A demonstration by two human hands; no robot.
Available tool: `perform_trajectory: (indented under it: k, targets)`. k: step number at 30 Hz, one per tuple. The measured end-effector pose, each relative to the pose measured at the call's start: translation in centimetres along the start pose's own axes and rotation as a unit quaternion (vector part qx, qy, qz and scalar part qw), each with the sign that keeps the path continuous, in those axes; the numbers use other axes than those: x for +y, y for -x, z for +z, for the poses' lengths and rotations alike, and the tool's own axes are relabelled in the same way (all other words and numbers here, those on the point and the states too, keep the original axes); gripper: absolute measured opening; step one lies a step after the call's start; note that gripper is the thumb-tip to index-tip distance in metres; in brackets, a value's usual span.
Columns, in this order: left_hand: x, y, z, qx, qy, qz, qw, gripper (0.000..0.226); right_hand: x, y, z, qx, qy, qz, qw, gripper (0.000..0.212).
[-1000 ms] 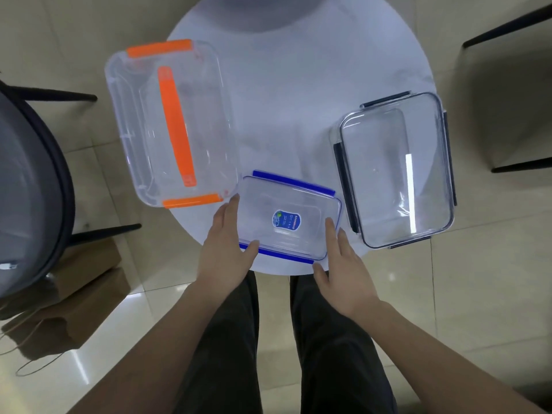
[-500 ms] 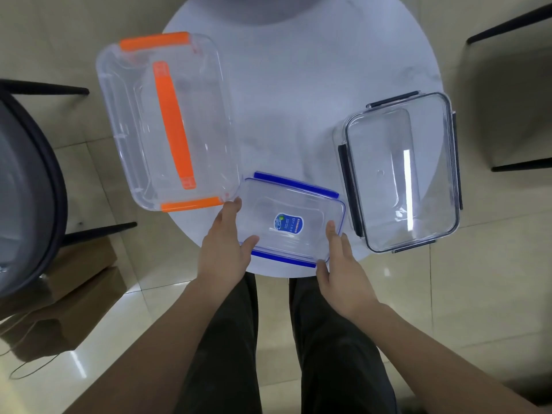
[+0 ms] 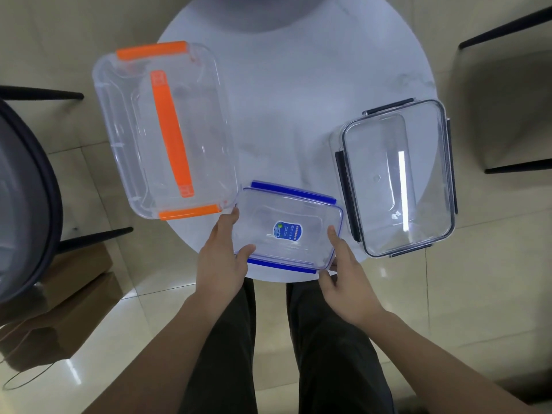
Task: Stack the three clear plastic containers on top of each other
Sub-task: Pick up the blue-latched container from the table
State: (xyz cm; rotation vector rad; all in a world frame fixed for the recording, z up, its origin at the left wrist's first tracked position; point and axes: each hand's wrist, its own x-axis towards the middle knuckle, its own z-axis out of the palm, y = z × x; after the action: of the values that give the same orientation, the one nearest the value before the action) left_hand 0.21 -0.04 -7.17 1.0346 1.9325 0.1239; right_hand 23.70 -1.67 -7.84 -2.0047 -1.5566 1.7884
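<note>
Both hands clasp the small blue-clipped container [image 3: 286,231] by its short ends: the left hand [image 3: 222,258] with thumb over the lid, the right hand [image 3: 343,270] along the opposite side. It sits at the round table [image 3: 298,100]'s near edge. Nothing looks stacked yet; all three remain. The orange-handled container [image 3: 167,130] lies just left of it, the dark-clipped container [image 3: 397,177] just right. All are clear, lidded and empty.
</note>
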Motion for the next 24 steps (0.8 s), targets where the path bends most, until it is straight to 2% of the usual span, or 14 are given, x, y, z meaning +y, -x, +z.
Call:
perform_trajectory:
  k: [8, 15, 20, 24]
  targets:
    - [-0.5, 1.1, -0.2, 0.021, 0.05, -0.014, 0.998, 0.056, -0.1, 0.5, -0.2, 0.022, -0.036, -0.011, 0.999, 0.084]
    - [-1.1, 3.1, -0.8, -0.007, 0.064, -0.023, 0.998, 0.058, -1.0, 2.6, -1.0, 0.015, -0.023, -0.029, 0.999, 0.086]
    - [-0.6, 4.9, -1.9, -0.019, 0.089, -0.024, 0.996, 0.058, -2.3, 4.4, -1.7, 0.031, -0.03, -0.021, 0.999, 0.069]
    - [0.2, 6.0, -3.4, -0.019, 0.107, -0.024, 0.994, 0.055, -2.8, 5.6, -2.3, 0.056, -0.01, -0.02, 0.998, 0.073]
